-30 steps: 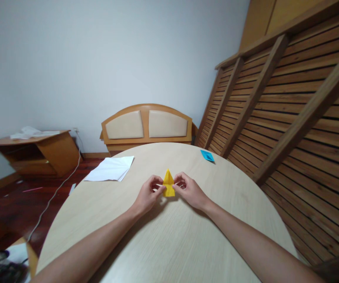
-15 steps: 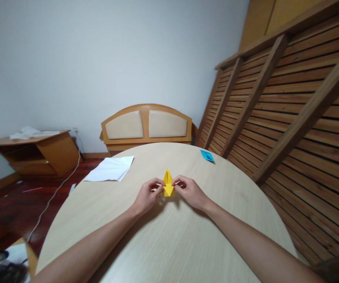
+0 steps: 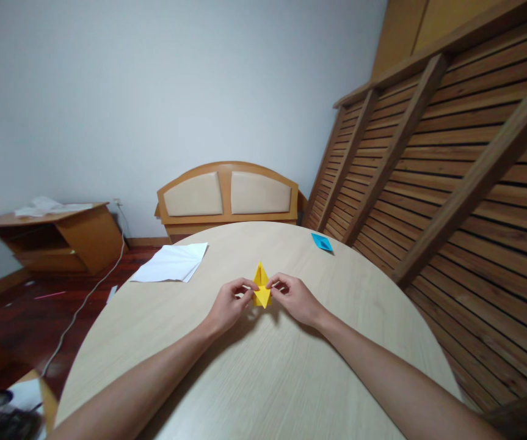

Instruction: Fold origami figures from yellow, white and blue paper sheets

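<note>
head view is showing two hands, one yellow folded paper, one small blue folded paper and one loose stack of white sheets, all on a single round tabletop. the left hand and the right hand are meeting near the middle of the tabletop, each one pinching a side of the yellow folded paper between thumb and fingertips, so both hands are closing narrowly on it. the left hand is gripping from 9 o'clock of the paper and the right hand from 3 o'clock.

the yellow folded paper is looking like a small kite or diamond, with a sharp point rising toward 12 o'clock and a shorter point dipping toward 6 o'clock; a crease is running down its centre. whether its lower point is touching the tabletop, i cannot tell.

the blue folded paper is lying flat toward 1 o'clock from the hands, well apart from them, near the tabletop's far edge. the white sheets are lying toward 10 o'clock, overhanging the edge a little.

the tabletop is showing pale wood grain. beyond it at 12 o'clock a padded wooden headboard is leaning against a plain pale wall. slatted wooden frames are leaning along the 3 o'clock side. a low wooden cabinet is standing at 9 o'clock on a dark red wood floor, where a white cable is trailing.
</note>
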Available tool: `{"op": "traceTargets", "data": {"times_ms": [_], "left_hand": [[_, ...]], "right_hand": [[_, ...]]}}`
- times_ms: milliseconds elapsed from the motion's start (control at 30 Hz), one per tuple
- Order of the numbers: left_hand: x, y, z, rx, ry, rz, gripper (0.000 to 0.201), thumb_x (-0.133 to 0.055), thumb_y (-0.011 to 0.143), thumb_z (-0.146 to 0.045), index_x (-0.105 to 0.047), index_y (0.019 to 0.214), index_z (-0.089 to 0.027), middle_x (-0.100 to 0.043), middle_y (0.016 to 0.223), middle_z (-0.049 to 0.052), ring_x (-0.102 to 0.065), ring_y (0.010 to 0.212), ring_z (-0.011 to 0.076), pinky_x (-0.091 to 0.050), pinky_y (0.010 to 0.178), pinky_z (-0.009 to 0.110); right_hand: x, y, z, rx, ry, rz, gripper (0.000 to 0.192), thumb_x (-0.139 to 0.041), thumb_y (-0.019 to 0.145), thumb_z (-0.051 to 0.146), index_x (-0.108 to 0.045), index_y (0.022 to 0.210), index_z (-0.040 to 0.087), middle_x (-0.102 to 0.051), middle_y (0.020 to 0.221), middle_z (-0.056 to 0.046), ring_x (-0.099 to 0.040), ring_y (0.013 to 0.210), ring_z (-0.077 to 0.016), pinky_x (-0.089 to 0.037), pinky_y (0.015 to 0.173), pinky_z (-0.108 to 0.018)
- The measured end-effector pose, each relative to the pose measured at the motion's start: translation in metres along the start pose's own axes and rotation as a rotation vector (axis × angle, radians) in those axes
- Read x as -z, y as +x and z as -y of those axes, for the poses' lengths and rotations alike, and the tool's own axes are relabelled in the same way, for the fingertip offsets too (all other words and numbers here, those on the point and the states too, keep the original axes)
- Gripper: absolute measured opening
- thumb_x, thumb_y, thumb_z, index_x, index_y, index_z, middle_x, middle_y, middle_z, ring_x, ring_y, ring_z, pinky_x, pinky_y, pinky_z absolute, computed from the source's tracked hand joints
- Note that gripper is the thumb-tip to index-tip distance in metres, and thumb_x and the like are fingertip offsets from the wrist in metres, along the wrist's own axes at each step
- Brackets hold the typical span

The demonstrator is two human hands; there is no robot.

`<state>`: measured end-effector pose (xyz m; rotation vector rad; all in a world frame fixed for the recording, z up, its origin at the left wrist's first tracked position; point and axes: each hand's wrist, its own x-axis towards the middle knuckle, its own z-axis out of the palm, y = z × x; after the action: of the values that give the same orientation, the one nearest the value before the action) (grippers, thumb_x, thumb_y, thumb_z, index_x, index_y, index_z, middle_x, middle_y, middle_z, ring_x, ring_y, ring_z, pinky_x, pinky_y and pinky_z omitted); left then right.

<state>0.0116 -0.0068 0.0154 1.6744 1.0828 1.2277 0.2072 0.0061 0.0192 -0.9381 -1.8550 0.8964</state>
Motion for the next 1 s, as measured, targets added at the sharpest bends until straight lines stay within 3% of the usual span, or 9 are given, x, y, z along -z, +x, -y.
{"op": "traceTargets", "data": {"times_ms": [300,567,733,1000], "left_hand": [[-0.0008,0.0001,-0.0020,0.004,0.007,-0.005,0.019,-0.063,0.078,-0.032,-0.072,0.082,-0.016,-0.071,0.085,0.008,-0.061,0.067,0.0152,-0.047,0.054,0.025],[0.0021,-0.0031,-0.0083,-0.049,0.093,0.037,0.027,-0.059,0.085,-0.040,-0.072,0.085,-0.016,-0.072,0.090,0.009,-0.064,0.081,0.0211,-0.046,0.060,0.028],[-0.0001,-0.0020,-0.0055,-0.052,0.089,-0.006,0.022,-0.065,0.080,-0.038,-0.065,0.082,-0.016,-0.069,0.083,0.006,-0.063,0.074,0.0184,-0.046,0.058,0.026],[-0.0011,-0.0002,0.0010,-0.094,0.055,-0.045,0.023,-0.067,0.077,-0.031,-0.053,0.091,-0.019,-0.065,0.090,0.005,-0.064,0.080,0.0170,-0.044,0.054,0.021]], "right_hand": [[0.0019,-0.0005,0.0063,-0.006,-0.023,0.012,0.017,-0.058,0.087,0.027,-0.070,0.094,0.017,-0.071,0.090,-0.005,-0.063,0.075,-0.0153,-0.049,0.067,-0.026],[0.0009,0.0002,0.0016,0.016,-0.019,-0.011,0.017,-0.062,0.086,0.033,-0.067,0.092,0.018,-0.069,0.091,-0.004,-0.063,0.078,-0.0164,-0.050,0.070,-0.029],[-0.0003,0.0002,0.0025,0.035,0.031,-0.032,0.019,-0.065,0.083,0.031,-0.060,0.096,0.019,-0.067,0.095,-0.004,-0.063,0.081,-0.0162,-0.051,0.069,-0.029],[-0.0011,0.0007,0.0006,0.020,0.083,-0.040,0.029,-0.068,0.080,0.026,-0.052,0.104,0.021,-0.065,0.094,-0.003,-0.063,0.081,-0.0155,-0.050,0.067,-0.028]]}}
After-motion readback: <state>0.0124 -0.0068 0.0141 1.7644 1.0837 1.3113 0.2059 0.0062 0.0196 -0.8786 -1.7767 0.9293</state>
